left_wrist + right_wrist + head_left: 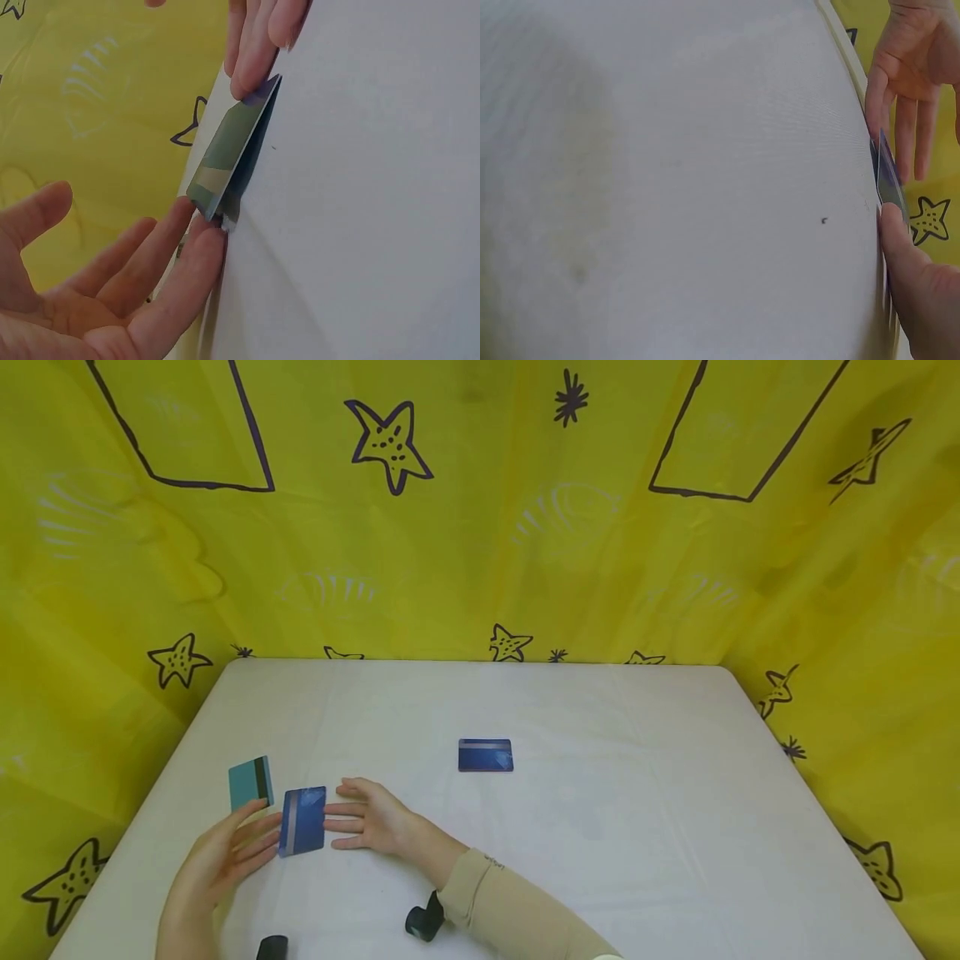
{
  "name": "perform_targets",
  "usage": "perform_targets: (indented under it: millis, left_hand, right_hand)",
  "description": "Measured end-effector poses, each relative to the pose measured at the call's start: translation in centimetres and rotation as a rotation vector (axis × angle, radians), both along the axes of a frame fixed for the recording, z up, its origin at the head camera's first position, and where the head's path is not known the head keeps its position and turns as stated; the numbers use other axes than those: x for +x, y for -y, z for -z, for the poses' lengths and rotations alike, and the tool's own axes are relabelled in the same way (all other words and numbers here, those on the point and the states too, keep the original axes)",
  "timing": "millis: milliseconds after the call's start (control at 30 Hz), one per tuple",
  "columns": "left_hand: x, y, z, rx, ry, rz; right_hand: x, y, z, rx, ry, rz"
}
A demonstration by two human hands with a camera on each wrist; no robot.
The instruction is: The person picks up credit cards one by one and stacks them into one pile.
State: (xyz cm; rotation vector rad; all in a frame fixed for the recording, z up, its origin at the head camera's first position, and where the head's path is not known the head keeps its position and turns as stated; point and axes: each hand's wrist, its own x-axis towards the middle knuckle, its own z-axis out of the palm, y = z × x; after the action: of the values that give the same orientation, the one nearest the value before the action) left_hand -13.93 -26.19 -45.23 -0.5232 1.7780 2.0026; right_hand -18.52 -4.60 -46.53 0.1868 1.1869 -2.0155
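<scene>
At the left of the table in the head view, a blue card with a silver stripe is between my two hands. The left wrist view shows this card raised at a slant off the white surface. My left hand touches one side with fairly straight fingertips. From the opposite side, my right hand reaches its extended fingertips to the card's other edge. A teal card with a black stripe lies just beyond the left fingers. Whether a second card leans against the raised one is hard to tell.
Another blue card with a silver stripe lies flat near the table's middle. Black devices show near the wrists at the bottom. A yellow curtain with starfish drawings surrounds the white table at the back and sides.
</scene>
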Motion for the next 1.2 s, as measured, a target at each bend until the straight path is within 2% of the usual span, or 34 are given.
perform_targets:
  millis: [167, 400, 533, 667, 900, 1200]
  left_hand:
    - [0.1, -0.2, 0.4, -0.045, 0.01, 0.007]
    - [0.1, -0.8, 1.1, -0.027, -0.008, -0.077]
    - [-0.1, -1.5, 1.2, -0.08, -0.016, -0.09]
    - [-0.3, -1.8, 1.0, -0.117, -0.01, -0.082]
    - [-0.2, -2.2, 0.8, -0.115, -0.001, -0.027]
    - [-0.5, -3.1, 0.7, -0.15, -0.027, -0.024]
  right_hand:
    - [-0.1, 0.0, 0.0, -0.009, 0.017, 0.018]
    - [-0.3, 0.3, 0.1, -0.036, 0.043, 0.019]
    - [-0.3, 0.4, 0.0, -0.044, 0.052, 0.02]
    - [-0.3, 0.2, -0.1, -0.031, 0.054, 0.028]
    - [-0.6, -0.4, -0.4, -0.026, 0.042, 0.018]
    - [-1.2, -1.7, -0.3, -0.028, 0.024, -0.022]
